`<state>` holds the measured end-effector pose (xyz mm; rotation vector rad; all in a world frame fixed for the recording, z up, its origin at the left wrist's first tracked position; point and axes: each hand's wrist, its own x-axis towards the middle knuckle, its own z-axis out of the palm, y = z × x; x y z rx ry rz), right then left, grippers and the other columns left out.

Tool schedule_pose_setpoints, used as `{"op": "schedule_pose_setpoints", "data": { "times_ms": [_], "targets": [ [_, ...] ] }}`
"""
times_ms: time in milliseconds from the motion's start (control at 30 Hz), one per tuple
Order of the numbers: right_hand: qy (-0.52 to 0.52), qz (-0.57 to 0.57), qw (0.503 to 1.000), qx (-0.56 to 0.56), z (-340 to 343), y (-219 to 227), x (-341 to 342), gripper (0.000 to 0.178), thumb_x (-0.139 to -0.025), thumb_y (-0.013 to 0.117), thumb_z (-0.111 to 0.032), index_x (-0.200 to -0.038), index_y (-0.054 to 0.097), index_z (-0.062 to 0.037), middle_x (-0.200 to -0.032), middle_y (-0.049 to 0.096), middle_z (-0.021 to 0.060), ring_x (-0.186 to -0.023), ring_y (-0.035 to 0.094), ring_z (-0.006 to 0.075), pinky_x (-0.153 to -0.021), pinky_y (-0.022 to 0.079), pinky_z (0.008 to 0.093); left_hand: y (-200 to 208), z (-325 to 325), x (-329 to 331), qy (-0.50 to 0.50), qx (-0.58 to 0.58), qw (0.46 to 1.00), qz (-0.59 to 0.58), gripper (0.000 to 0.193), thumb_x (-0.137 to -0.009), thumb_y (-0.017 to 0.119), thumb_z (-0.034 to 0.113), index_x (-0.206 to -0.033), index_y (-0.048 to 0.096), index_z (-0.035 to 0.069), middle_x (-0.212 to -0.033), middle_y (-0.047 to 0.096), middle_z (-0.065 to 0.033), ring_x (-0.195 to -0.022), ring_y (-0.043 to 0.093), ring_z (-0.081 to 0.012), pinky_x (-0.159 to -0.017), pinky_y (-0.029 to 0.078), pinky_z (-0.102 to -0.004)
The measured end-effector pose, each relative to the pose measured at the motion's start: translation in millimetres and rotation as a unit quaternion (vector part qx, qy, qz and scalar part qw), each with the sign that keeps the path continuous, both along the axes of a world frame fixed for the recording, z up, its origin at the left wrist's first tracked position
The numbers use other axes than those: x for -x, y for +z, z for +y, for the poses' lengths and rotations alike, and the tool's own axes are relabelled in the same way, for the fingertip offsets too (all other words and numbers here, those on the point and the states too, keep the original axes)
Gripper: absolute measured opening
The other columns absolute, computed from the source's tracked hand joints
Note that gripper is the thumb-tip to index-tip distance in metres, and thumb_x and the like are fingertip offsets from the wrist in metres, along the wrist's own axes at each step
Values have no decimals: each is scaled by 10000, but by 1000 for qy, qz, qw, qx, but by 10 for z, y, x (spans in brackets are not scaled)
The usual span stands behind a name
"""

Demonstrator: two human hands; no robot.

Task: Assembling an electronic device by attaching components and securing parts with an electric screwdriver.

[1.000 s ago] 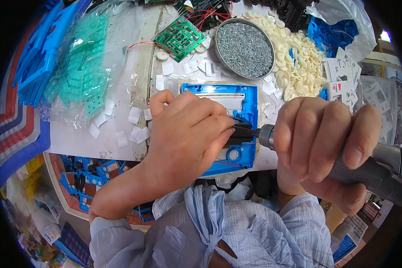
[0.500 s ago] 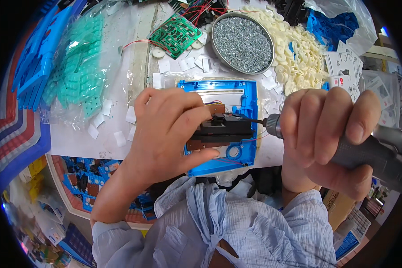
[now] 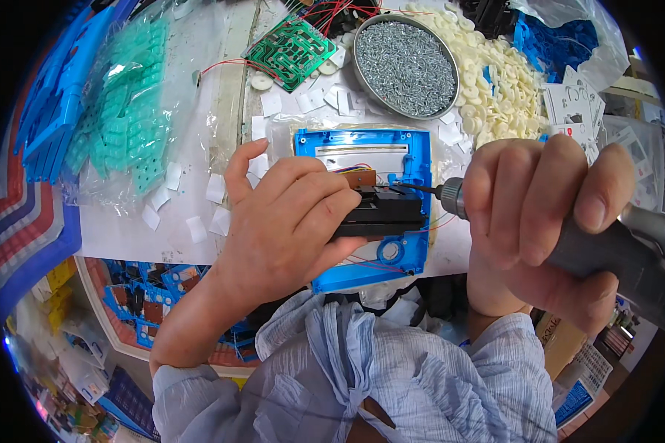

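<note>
A blue plastic housing (image 3: 423,159) lies open-side up before me, with wires and a brown board (image 3: 360,178) inside it. Across its middle sits a black plastic mechanism (image 3: 380,227). My left hand (image 3: 288,221) grips the left end of this mechanism, fingers on its upper side and thumb along its lower side; the fingertips are partly hidden. In my right hand (image 3: 543,214) is a dark grey electric screwdriver (image 3: 595,255), fingers wrapped round its body. Its thin bit points left, with the tip at the mechanism's upper right part; whether it touches a screw I cannot tell.
A round metal bowl of screws (image 3: 406,66) stands behind the housing, beside a heap of cream plastic discs (image 3: 495,96). Green circuit boards (image 3: 292,52) lie back left, near bagged turquoise parts (image 3: 129,103) and blue panels (image 3: 55,103). A bin of blue assemblies (image 3: 151,295) is below left.
My left hand has shifted slightly right, its index finger and thumb closing nearer the mechanism. The housing has moved a little, and the screwdriver stays pointed at the mechanism.
</note>
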<state>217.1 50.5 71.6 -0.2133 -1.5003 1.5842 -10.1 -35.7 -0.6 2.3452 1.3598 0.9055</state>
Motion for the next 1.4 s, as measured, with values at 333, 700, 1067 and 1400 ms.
{"op": "schedule_pose_setpoints", "data": {
  "times_ms": [333,700,1067,1400],
  "targets": [
    [20,-22,1000,9,-72,-69,141,419,-891,770,-374,-1122,503,-149,-832,610,3,-596,567,103,-590,484,310,1,-14,-29,13,-12,1000,-8,489,-622,871,318,-1027,694,109,-1021,683,19,-1006,645,-192,-1119,243,-589],
    [36,-65,997,20,-103,-83,206,429,-883,783,-342,-1103,487,-124,-830,602,28,-604,577,128,-596,486,338,-1,-10,-55,17,-21,999,-24,452,-635,862,310,-999,700,96,-985,682,21,-969,653,-181,-1118,241,-590],
    [49,-74,996,-11,-67,-91,266,440,-901,771,-372,-1105,482,-111,-829,590,40,-588,556,138,-567,470,343,-1,-73,-91,56,-9,998,-22,395,-676,839,278,-996,707,89,-1011,678,11,-1044,641,-193,-1141,183,-618],
    [43,-102,993,-26,-74,-52,327,427,-903,772,-375,-1091,489,-117,-802,580,34,-579,553,128,-554,472,338,-93,-130,-138,87,-32,995,-36,251,-715,793,234,-911,722,94,-954,661,22,-1056,629,-175,-1136,198,-633]
  ]
}}
